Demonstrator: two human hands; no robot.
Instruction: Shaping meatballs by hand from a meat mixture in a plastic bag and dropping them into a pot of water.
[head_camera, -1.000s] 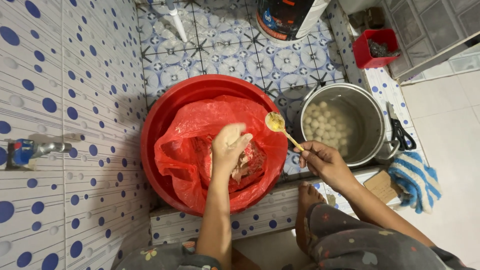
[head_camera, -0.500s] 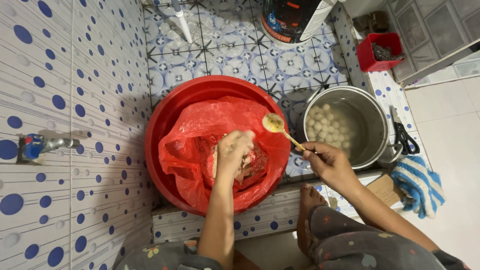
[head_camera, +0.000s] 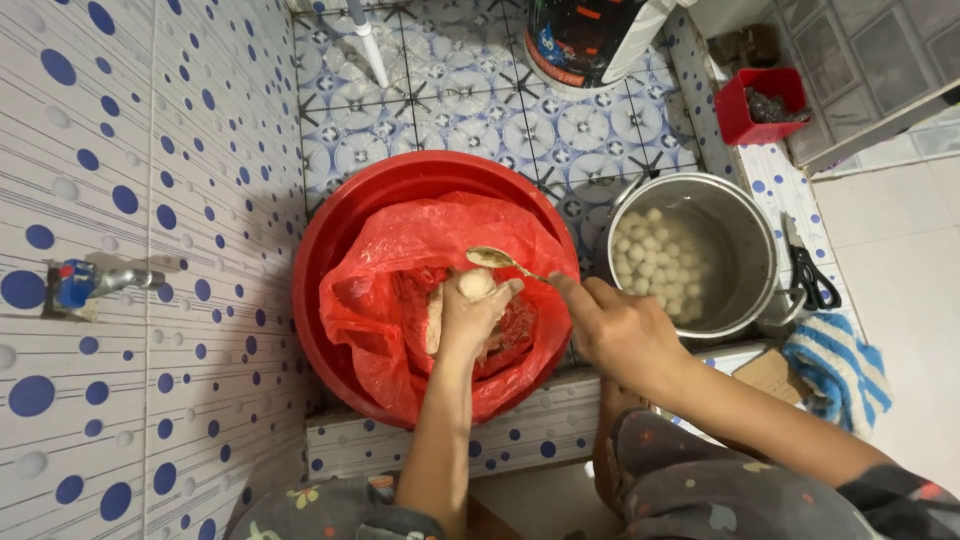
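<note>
Seen from above, the person's left hand (head_camera: 470, 315) is inside a red plastic bag (head_camera: 400, 300) that lines a big red basin (head_camera: 330, 230) on the tiled floor, its fingers clenched around pale paste (head_camera: 436, 318) so that a round ball (head_camera: 476, 284) bulges out at the top of the fist. The right hand (head_camera: 620, 330) has its fingers pinched on the handle of a metal spoon (head_camera: 492, 258), whose bowl sits just beside the ball. Just right of the basin stands a steel pot (head_camera: 745, 235) of water with many pale balls floating in it, with black scissors (head_camera: 810, 280) and a blue striped cloth (head_camera: 845, 365) further right.
</note>
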